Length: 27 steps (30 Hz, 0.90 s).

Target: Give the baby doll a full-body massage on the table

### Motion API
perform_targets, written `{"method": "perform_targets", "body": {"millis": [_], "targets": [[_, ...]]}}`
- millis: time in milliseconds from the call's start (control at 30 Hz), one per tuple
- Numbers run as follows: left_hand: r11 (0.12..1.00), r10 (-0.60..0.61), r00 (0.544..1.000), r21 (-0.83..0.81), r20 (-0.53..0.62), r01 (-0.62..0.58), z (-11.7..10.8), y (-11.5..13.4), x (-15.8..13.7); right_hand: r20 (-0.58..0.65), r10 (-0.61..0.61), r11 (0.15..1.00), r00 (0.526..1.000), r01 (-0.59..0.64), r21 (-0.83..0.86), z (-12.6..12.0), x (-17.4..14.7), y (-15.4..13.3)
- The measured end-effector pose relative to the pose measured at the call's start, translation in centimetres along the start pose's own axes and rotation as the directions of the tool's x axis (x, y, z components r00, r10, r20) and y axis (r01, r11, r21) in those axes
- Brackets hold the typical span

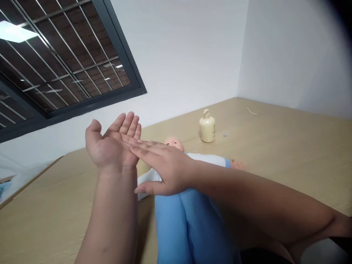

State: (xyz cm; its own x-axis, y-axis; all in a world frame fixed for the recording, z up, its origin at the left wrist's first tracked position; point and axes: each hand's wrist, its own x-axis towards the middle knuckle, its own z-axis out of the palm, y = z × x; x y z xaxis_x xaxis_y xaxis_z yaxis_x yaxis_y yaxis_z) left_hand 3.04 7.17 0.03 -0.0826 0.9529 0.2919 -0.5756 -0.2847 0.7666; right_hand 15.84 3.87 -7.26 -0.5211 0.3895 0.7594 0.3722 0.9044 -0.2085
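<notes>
My left hand (111, 148) is held palm up with its fingers stretched out and the thumb apart. Across it lies my right hand (170, 165), palm down, fingertips resting on the left palm and thumb spread toward me. Neither hand holds anything I can see. Below and behind them a baby doll lies on its back, wearing a white top (210, 159) with blue cuffs and blue trousers (176, 223). Part of the doll's head (175, 142) shows past my right hand, and most of its chest is hidden.
A cream pump bottle (207, 127) stands upright on the wooden tabletop (288, 154) beyond the doll. Near it are a small bluish bit (224, 135) and a thin pale strip (251, 111). White walls and a barred window (68, 55) rise behind.
</notes>
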Motion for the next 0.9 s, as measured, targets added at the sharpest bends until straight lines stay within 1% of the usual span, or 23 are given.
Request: {"method": "perform_targets", "body": {"millis": [67, 167, 267, 333, 433, 533, 600, 667, 800, 900], "targets": [[1.0, 0.008, 1.0, 0.005, 0.003, -0.008, -0.3, 0.1, 0.2, -0.035, -0.012, 0.999, 0.999, 0.013, 0.034, 0.5, -0.1, -0.4], [1.0, -0.008, 1.0, -0.001, 0.0, 0.008, 0.1, -0.5, 0.1, -0.084, 0.0, 0.999, 0.996, 0.003, 0.046, 1.1, -0.3, -0.8], [0.995, -0.103, 0.994, -0.014, 0.021, 0.103, 1.0, -1.7, -0.5, -0.118, 0.017, 1.0, 0.993, -0.014, 0.023, 1.1, -0.4, -0.7], [0.984, -0.175, 0.983, -0.021, 0.05, 0.176, 1.6, -2.6, -1.2, -0.123, 0.049, 0.999, 0.991, -0.049, 0.003, 0.8, -0.4, -0.4], [0.97, -0.236, 0.97, -0.043, 0.066, 0.239, 2.4, -3.5, -2.0, -0.066, 0.112, 0.993, 0.991, -0.115, -0.037, -0.2, -0.2, 0.2], [0.959, -0.273, 0.962, -0.07, 0.015, 0.274, 2.7, -3.3, -2.3, 0.04, 0.188, 0.98, 0.981, -0.184, -0.074, -1.3, 0.1, 0.8], [0.963, -0.264, 0.964, -0.066, -0.027, 0.262, 2.7, -2.7, -2.2, 0.093, 0.227, 0.972, 0.97, -0.219, -0.084, -1.7, 0.3, 0.9], [0.975, -0.218, 0.975, -0.052, -0.051, 0.216, 2.4, -1.9, -1.9, 0.117, 0.235, 0.97, 0.965, -0.225, -0.092, -1.9, 0.5, 0.7], [0.994, -0.108, 0.991, -0.031, -0.076, 0.106, 1.2, -0.7, -0.7, 0.111, 0.202, 0.978, 0.973, -0.193, -0.086, -2.0, 0.6, -0.5], [0.997, -0.061, 0.996, -0.044, -0.072, 0.058, 0.4, -0.4, 0.0, 0.097, 0.161, 0.986, 0.982, -0.155, -0.062, -2.2, 0.5, -2.0]]}}
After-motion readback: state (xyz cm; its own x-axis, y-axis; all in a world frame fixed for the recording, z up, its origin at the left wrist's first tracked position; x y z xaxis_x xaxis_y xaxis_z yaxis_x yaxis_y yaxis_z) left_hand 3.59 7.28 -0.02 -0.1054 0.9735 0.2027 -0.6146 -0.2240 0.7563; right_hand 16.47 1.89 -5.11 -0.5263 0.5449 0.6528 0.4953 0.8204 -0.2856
